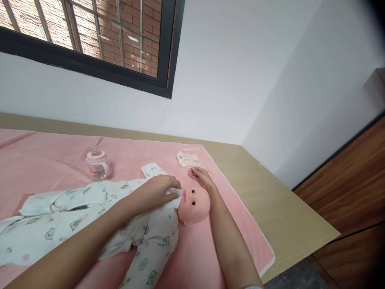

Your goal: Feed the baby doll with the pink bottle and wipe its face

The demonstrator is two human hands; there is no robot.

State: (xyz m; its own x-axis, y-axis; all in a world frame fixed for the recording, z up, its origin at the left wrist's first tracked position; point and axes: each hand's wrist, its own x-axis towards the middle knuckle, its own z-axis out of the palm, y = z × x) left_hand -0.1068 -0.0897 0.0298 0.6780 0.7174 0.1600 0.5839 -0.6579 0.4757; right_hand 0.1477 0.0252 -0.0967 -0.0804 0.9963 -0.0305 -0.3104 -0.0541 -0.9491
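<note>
A baby doll lies on its back, its bald head to the right and its body in white patterned pyjamas. My left hand crosses its chest and pinches a white wipe just below the doll's mouth. Whether the wipe touches the lips I cannot tell. Beyond the top of the doll's head, my right hand rests with its fingers stretched out, the wrist close against the head. A small wipes packet sits just past those fingertips.
Under the doll is a pink mat on a wooden surface. A pink-topped baby bottle stands on the mat, left of the doll's arm. A white wall and a barred window rise behind; wooden panels stand at right.
</note>
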